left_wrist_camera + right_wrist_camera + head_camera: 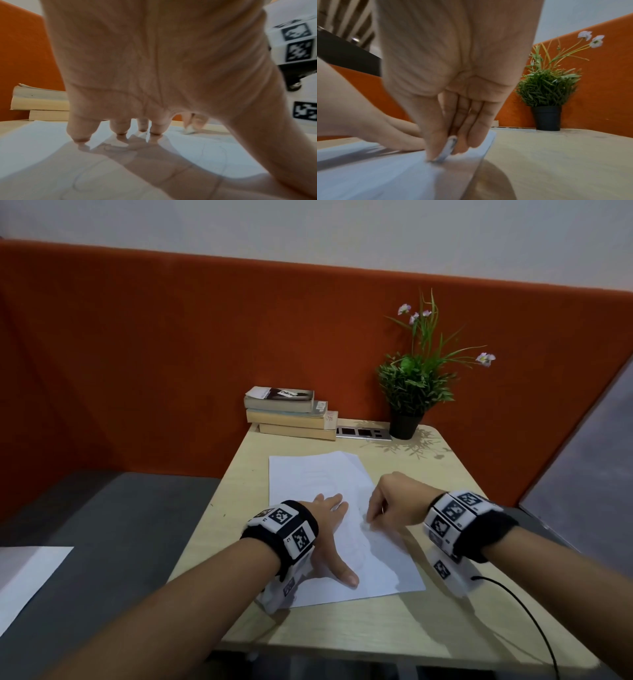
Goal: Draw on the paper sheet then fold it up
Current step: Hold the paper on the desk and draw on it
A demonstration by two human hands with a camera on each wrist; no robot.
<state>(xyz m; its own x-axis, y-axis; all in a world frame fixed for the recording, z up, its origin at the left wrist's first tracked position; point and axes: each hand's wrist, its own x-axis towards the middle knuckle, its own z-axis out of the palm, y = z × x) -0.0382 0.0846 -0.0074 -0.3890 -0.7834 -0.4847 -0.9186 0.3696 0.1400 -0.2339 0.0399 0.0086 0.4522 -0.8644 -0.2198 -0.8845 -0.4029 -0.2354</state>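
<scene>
Now L hand (330, 517) flat on paper sheet (318, 474), R hand (394, 501) pinching eraser (447, 149); wood desk (428, 621).

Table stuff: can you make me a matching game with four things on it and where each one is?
Things:
1. paper
2. books
3. plant
4. eraser

Places:
A. in a black pot at the far right corner of the table
B. pinched in the right hand's fingers, touching the sheet
C. stacked at the back by the orange wall
D. flat in the middle, under the left hand

Pairs: 1-D, 2-C, 3-A, 4-B
</scene>
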